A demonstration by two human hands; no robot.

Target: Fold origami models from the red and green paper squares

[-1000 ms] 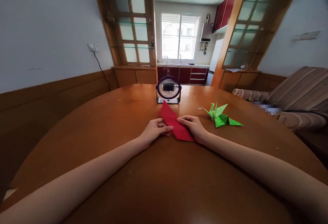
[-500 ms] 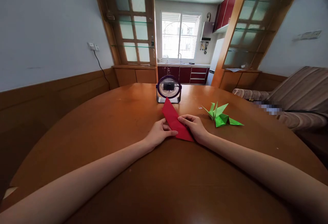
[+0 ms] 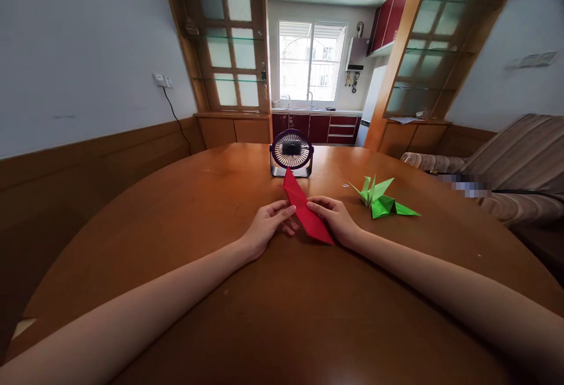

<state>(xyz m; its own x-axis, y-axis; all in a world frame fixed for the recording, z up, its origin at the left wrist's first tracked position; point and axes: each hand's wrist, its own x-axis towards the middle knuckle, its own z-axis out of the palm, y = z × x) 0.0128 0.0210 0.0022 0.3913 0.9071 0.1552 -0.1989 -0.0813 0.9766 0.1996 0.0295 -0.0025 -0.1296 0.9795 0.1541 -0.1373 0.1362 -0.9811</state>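
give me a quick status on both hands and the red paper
Left hand and right hand both pinching the folded red paper flat on the table. Small fan just beyond its tip; green paper crane off to the right, apart.

Home: dining table (image 3: 176,208), sofa (image 3: 515,161), kitchen cabinets (image 3: 328,127)

Both bare forearms reach forward from the lower corners and converge toward the middle, lying low over the surface. The left hand (image 3: 267,227) sits palm down with the wrist nearly straight, its fingers (image 3: 282,213) stretched forward and to the right and loosely spread, the lower ones slightly curled. The right hand (image 3: 337,220) faces it, knuckles up, fingers bent inward to the left, thumb tucked under. The fingertips of the two hands are near each other, not touching.
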